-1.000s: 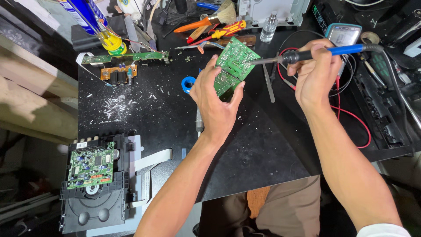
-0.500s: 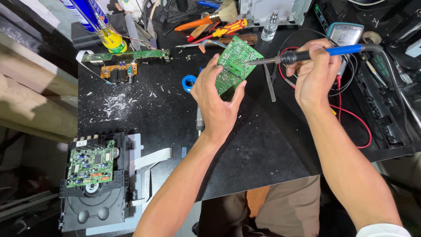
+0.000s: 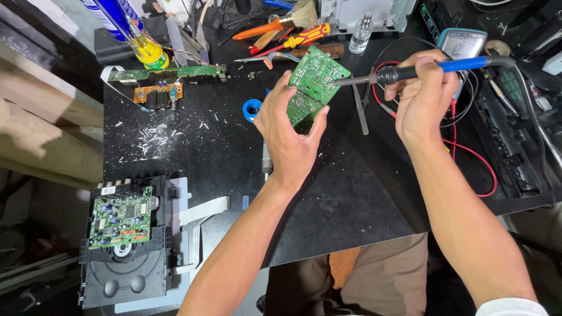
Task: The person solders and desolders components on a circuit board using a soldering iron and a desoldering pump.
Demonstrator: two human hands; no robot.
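Above black worktable [image 3: 193, 146]: left hand [image 3: 290, 137] grips small green circuit board [image 3: 313, 85] tilted; right hand [image 3: 424, 96] clasps blue-handled soldering iron [image 3: 410, 71], tip touching board. Risk: wobble bridges joints, burns fingers.

Black bench [image 3: 351, 199] carries white debris [image 3: 153, 139], blue solder roll [image 3: 252, 109], orange board [image 3: 157, 95], disc drive [image 3: 126, 240].

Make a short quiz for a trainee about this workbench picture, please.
1. True or false: the left hand holds a green circuit board.
2. Which tool is in the right hand? A) screwdriver B) soldering iron C) brush
3. Where does the iron's tip touch?

Key: 1 true. 2 B. 3 The right edge of the held board.
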